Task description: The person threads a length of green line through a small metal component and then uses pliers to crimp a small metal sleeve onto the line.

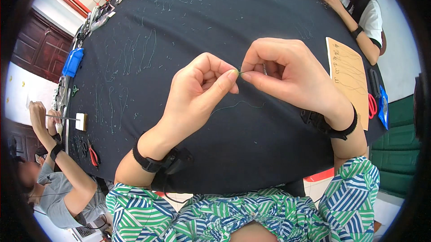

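Note:
Over the middle of the black-covered table, my left hand (200, 85) and my right hand (285, 72) meet fingertip to fingertip. Each pinches thumb against forefinger on a thin dark-green thread (238, 104). A loose end of it curves below my hands, over the cloth. Only a tiny bit of thread shows between the fingertips, so I cannot tell whether it is knotted there. Something small and silvery shows inside my right hand's curled fingers, too small to make out. Both wrists wear black straps with small black devices.
Thread loops (149, 51) and scraps dot the black cloth (251, 152). At right lie a cardboard sheet (348, 78) with threads, red-handled scissors (372, 106) and a blue packet (383, 107). Red-handled pliers (93, 156), a white block (81, 121) and blue trays (72, 62) lie left. Co-workers sit around.

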The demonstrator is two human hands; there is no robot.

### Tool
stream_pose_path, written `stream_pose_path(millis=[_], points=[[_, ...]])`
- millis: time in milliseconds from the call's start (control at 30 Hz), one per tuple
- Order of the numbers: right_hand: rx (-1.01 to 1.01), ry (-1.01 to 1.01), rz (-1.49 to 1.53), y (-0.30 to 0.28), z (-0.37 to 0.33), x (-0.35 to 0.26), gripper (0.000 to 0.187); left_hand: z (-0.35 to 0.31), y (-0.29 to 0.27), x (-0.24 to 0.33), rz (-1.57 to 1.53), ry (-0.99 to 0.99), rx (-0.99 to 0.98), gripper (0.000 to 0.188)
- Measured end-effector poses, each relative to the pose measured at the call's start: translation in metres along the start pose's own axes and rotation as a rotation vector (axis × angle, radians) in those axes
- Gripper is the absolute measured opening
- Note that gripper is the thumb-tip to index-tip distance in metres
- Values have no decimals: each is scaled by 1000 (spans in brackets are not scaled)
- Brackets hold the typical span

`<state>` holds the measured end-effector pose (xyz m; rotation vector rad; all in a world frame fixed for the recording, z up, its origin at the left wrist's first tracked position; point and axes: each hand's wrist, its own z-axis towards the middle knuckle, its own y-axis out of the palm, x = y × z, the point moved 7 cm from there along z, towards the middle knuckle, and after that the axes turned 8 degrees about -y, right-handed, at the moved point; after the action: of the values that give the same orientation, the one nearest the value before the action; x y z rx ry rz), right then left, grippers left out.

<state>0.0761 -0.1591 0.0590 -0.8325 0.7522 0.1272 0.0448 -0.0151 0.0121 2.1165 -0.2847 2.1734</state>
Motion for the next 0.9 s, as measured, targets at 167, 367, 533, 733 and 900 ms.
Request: stream_pose_path(millis=[167, 367, 533, 733, 900], points=[[-25, -9, -31, 1, 0, 3, 11, 2, 1, -6, 136, -36, -35, 14], [-248, 21, -360, 4, -13, 40, 11, 9, -7, -12, 134, -81, 2, 19], [-569, 229, -387, 24, -30, 67, 13, 12, -9, -13, 141, -56, 25, 17], [-609, 182, -257, 41, -32, 56, 16, 11, -10, -10, 135, -54, 40, 18], [-646, 209, -316, 41, -29, 49, 17, 10, -10, -7, 132, -48, 41, 19]])
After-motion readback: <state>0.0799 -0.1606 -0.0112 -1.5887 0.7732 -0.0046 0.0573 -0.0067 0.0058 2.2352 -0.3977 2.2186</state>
